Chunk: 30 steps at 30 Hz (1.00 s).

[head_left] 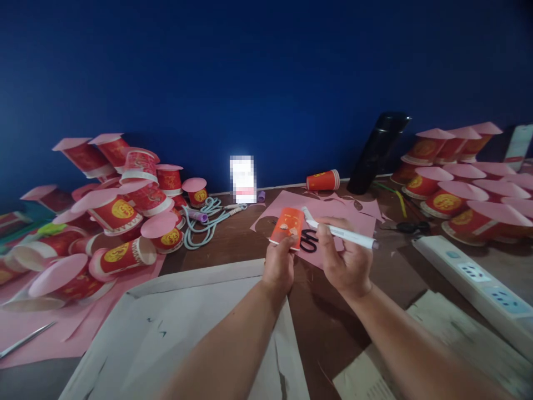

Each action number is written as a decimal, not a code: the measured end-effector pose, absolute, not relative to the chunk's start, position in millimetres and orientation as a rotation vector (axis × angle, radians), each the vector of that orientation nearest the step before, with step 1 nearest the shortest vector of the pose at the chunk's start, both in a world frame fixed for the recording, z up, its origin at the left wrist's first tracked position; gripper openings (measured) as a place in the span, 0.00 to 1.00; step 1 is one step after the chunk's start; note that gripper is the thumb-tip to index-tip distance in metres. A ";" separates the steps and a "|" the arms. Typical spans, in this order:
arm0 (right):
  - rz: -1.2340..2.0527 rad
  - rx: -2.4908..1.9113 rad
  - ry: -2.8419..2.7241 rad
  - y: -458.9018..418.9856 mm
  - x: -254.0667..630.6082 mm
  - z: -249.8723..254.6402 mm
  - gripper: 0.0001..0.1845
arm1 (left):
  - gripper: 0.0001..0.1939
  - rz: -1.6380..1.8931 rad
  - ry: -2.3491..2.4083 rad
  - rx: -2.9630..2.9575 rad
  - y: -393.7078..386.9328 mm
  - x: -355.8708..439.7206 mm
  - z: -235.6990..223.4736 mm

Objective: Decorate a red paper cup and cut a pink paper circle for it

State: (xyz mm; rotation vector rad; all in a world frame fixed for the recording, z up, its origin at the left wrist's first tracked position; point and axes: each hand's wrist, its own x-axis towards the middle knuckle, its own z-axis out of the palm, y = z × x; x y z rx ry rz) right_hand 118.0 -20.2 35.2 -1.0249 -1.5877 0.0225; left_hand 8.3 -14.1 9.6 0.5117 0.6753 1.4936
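Note:
My left hand [280, 261] is closed on a small red-orange paper cup [287, 221] with a printed pattern, its white rim toward me. In my right hand [347, 258] I grip a white marker pen [347, 236], its tip end pointing left close to the cup's upper right side; I cannot tell whether it touches. Beneath both hands lies a pink paper sheet [275, 204] with cut-out parts. The black handles of a pair of scissors [308, 241] show between the cup and my right hand.
Red cups with pink paper tops crowd the left [120, 211] and right [447, 197]. A black flask [377, 153] leans against the blue wall near stacked cups [323, 180]. A lit phone [242, 180], coiled cable [197, 233], power strip [478, 278] and white board [187, 328] surround my arms.

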 end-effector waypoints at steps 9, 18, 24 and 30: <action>-0.018 -0.983 -1.623 -18.8 116.7 35.8 0.08 | 0.06 1.507 0.627 0.549 -9.0 6.8 12.0; -0.047 -1.010 -1.616 -17.1 116.5 36.9 0.08 | 0.14 1.484 0.581 0.544 -3.8 6.9 3.2; -0.019 -1.038 -1.623 -16.8 117.3 35.9 0.08 | 0.16 1.449 0.568 0.562 -2.7 8.8 5.7; -0.026 -1.033 -1.622 -17.3 117.1 34.5 0.08 | 0.15 1.439 0.570 0.676 -5.7 10.8 8.9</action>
